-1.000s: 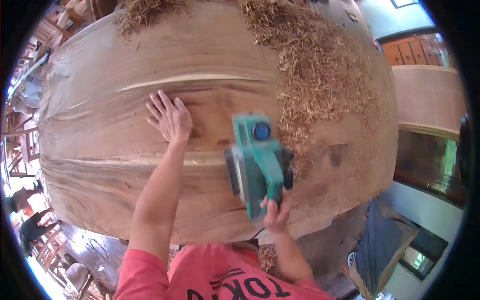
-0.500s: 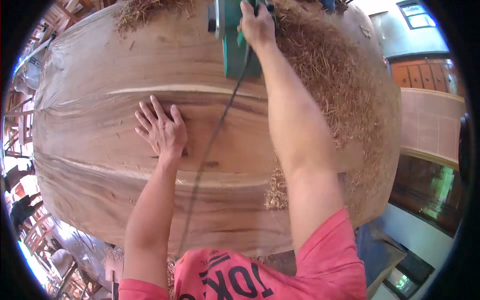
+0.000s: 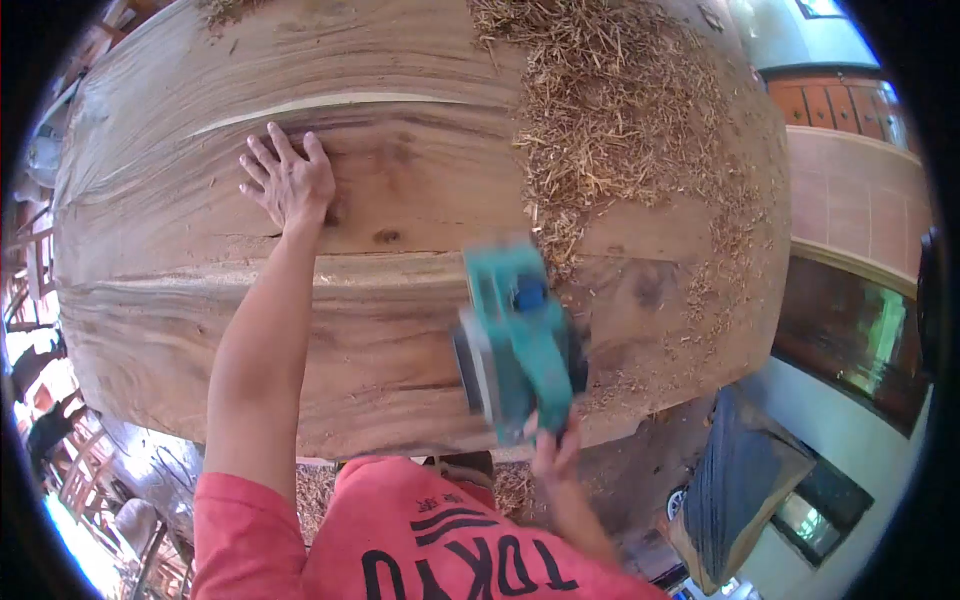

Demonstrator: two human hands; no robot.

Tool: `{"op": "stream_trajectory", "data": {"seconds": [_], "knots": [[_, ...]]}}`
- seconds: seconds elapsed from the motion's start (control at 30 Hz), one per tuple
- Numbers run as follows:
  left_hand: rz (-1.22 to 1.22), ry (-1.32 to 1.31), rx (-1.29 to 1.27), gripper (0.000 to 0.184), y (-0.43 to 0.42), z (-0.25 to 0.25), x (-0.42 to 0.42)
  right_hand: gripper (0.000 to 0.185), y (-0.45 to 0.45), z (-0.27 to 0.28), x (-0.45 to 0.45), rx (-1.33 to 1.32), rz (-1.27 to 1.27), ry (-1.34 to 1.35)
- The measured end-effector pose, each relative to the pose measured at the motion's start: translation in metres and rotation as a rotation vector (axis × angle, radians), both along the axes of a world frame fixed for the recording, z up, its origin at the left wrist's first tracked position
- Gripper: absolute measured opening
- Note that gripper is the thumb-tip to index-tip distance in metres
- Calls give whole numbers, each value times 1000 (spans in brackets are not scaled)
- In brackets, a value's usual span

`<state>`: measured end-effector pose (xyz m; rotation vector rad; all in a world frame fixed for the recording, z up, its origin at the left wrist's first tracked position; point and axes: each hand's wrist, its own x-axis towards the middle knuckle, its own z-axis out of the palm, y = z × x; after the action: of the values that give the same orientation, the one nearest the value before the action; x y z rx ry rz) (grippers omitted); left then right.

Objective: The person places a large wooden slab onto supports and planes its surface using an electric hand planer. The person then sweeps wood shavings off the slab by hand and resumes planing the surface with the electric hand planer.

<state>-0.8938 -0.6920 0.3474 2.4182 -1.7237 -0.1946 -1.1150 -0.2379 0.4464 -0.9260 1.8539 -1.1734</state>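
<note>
A broad wooden slab (image 3: pixel 400 190) with dark and pale grain fills the middle of the view. My left hand (image 3: pixel 290 182) lies flat on its left part, fingers spread, holding nothing. Near the slab's front edge, my right hand (image 3: pixel 556 448) is wrapped round the rear handle of a green electric planer (image 3: pixel 515 340). The planer is blurred by motion, with a blue knob on its top; its underside is hidden. Curled wood shavings (image 3: pixel 620 120) lie thick on the slab beyond the planer and to its right.
Wooden chairs (image 3: pixel 85 470) stand beyond the slab's left side. A dark cloth-covered object (image 3: pixel 735 480) is at the lower right, below the slab's edge. An orange-brown cabinet (image 3: pixel 830 105) and a tiled surface (image 3: pixel 850 185) lie along the right. More shavings lie on the floor near my body.
My right hand has pulled the planer back from the slab's far side to near its front edge. The view has shifted; my left hand remains spread on the wood.
</note>
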Motion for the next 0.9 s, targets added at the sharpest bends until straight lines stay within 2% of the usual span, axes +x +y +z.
{"op": "stream_trajectory", "data": {"seconds": [0.03,0.17,0.33,0.5,0.63,0.73,0.87,0.9], "knots": [[9,5,6,72,1,0,2,44,34,10,2,2,40,3],[16,29,5,71,7,-11,-15,46,55,16,-3,21,75,20],[31,91,-35,67,9,-9,-31,51,-83,-9,-16,-90,22,46],[41,-19,-48,66,7,-15,-33,44,-261,14,-34,-80,26,139],[40,-19,-8,66,8,-6,-35,42,-378,-4,-49,-157,19,108],[34,-1,-12,65,7,-4,-35,46,-475,-7,-63,-222,10,216],[21,-26,-22,64,7,-5,-36,49,-619,-25,-94,-309,67,284],[21,-22,-17,64,10,-5,-36,49,-640,-30,-102,-299,105,212]]}}
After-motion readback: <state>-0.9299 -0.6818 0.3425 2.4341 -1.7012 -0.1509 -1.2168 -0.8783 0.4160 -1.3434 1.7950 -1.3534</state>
